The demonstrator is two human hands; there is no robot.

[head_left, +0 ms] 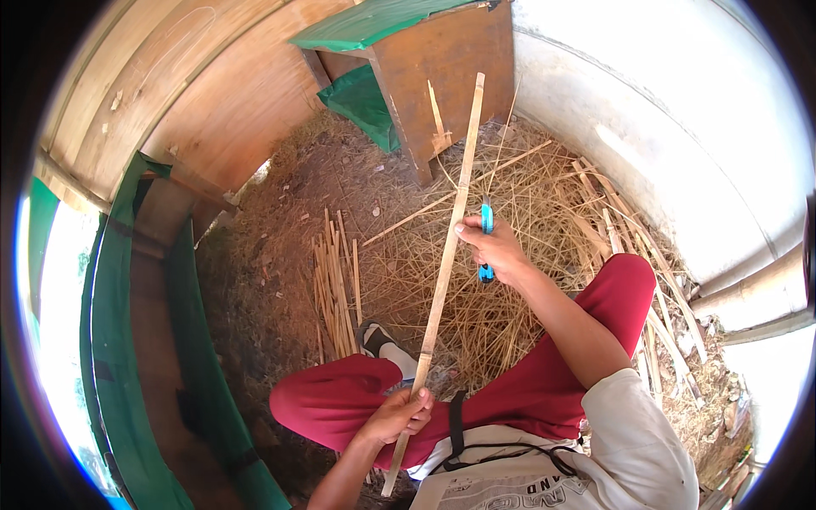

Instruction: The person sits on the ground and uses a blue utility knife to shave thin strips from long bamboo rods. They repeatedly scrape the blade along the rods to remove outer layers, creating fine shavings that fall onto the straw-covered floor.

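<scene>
I sit with my legs, in dark red trousers (319,395), bent out to either side, and between them I hold a long, flat, pale tan bamboo strip (439,293) in front of my body. Its long axis runs away from me, from my lap toward the brown wooden box with a green sheet on top (450,64), leaning a little to my right as it goes. The far end points up the view, overlapping the box's side panel; the near end sticks out just below my left hand (399,416), pointing back toward me and slightly left. That hand is wrapped around the strip near its lower end, just below a dark node ring. My right hand (495,246) is closed around a slim blue-and-black cutter (487,219), which stands almost upright beside the strip, while the thumb reaches left to the strip's edge, above its middle; whether it presses there I cannot tell. Beyond my left knee lies a bundle of narrow split bamboo sticks (331,289), pointing mostly away from me. A loose heap of thin straw-coloured shavings (484,327) spreads on the ground under and beyond my right arm.
</scene>
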